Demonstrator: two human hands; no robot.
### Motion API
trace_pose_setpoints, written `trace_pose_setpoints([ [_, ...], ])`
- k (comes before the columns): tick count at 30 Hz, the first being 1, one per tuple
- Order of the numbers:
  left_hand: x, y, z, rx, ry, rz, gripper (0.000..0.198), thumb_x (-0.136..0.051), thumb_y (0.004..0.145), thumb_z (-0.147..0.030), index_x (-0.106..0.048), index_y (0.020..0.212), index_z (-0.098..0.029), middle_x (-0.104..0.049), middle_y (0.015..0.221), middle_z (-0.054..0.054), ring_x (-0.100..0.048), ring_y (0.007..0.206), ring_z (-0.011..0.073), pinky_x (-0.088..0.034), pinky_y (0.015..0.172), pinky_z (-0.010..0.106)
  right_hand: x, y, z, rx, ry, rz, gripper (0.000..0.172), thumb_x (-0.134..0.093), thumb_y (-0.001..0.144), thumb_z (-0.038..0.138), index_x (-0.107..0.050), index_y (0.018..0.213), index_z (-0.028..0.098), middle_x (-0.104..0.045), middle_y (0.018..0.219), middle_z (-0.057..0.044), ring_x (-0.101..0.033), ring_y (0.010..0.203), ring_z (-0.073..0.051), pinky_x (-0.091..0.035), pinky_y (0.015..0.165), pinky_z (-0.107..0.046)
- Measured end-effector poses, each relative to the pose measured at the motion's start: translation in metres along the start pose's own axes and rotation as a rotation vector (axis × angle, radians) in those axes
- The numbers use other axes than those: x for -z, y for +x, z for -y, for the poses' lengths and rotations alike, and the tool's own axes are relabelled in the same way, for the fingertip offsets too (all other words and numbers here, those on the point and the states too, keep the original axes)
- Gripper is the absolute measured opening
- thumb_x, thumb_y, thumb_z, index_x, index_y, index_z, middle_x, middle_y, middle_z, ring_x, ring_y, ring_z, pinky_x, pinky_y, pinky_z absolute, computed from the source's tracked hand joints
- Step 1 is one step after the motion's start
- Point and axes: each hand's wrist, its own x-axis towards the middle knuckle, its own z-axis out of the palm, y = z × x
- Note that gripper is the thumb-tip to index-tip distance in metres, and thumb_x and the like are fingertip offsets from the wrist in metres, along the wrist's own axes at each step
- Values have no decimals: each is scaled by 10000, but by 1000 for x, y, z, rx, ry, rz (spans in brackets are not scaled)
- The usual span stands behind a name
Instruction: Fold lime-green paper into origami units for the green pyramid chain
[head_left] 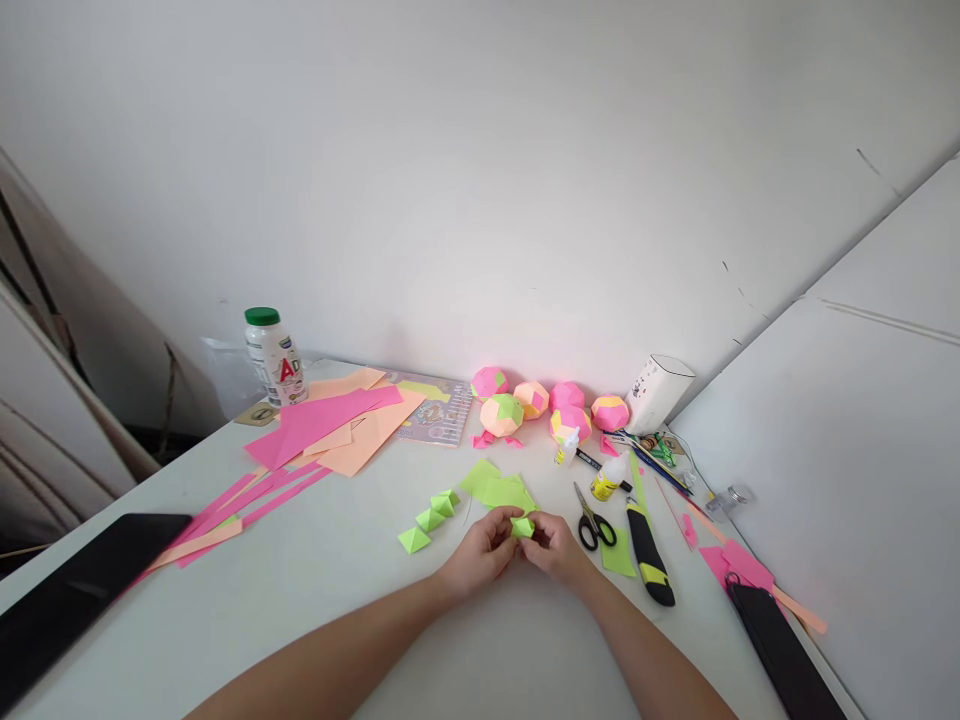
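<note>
My left hand point(480, 552) and my right hand point(559, 548) meet over the white table point(315, 600), fingers pinched together on a small folded green paper piece point(523, 526). Flat green paper sheets point(496, 488) lie just beyond my hands. Three folded green paper units point(429, 520) sit in a row to the left of my left hand. Black-handled scissors point(594, 522) lie just right of my right hand.
Several pink, orange and green paper balls point(540, 405) line the wall. Pink and orange sheets point(337, 425) and strips point(232, 510) lie at left, beside a green-capped bottle point(274, 356). A utility knife point(649, 555), glue bottles point(606, 478), pens, a white cup point(658, 392) and black cases point(75, 590) surround the area.
</note>
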Motion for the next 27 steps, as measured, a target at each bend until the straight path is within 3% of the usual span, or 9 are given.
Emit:
trace_pose_setpoints([
  [18,0,-2,-4,-38,87,14,315,-524,767,-356,-503,1017,-166,-320,564,-77,-321,489,81,-280,492,227,-1,-2,3,59,-103,10,134,-545,663,161,-609,781,147,-521,620,11,-447,568,-122,-354,510,-218],
  [27,-1,-3,-9,-36,20,16,315,-570,728,-337,-515,988,-167,-343,575,-71,-331,514,85,-291,518,230,1,-2,4,64,-61,22,84,-530,640,155,-576,710,154,-513,620,7,-444,570,-123,-351,521,-222],
])
